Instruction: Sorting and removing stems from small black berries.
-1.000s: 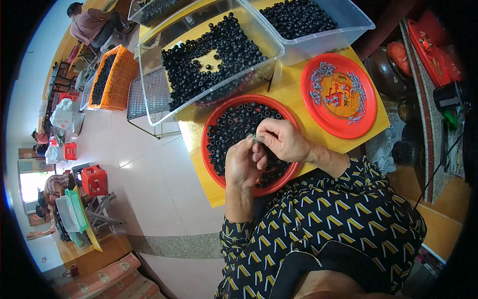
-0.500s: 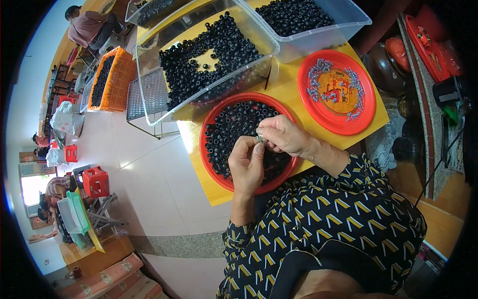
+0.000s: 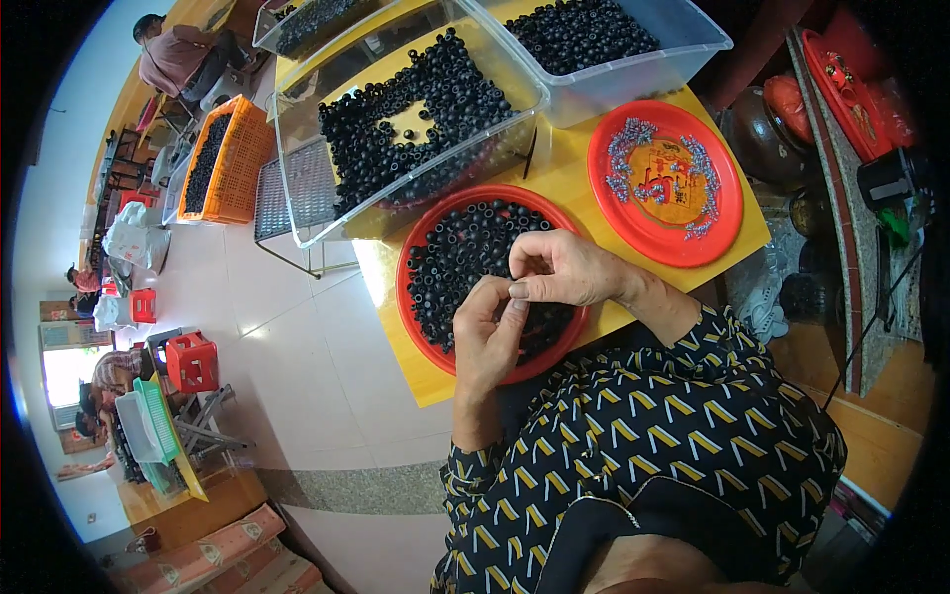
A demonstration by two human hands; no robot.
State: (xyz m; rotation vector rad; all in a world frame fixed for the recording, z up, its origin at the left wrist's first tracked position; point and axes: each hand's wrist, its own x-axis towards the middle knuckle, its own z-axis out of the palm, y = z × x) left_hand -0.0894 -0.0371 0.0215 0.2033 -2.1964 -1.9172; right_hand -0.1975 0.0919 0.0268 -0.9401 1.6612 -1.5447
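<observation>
Black pieces in a round red bowl, partly covered by two hands

Left hand and right hand meet over the bowl, thumbs and fingertips close together. Grip: cannot tell whether either one pinches anything; the spot between the fingertips is hidden. The hands also block the bowl's right portion and some of its rim. Pieces small, rounded, dark, many showing a paler ring around a hole; loosely heaped, lying at mixed angles. Bowl sits on a yellow worktop. Nearby red plate carries tiny blue-grey bits, too small to make out.
</observation>
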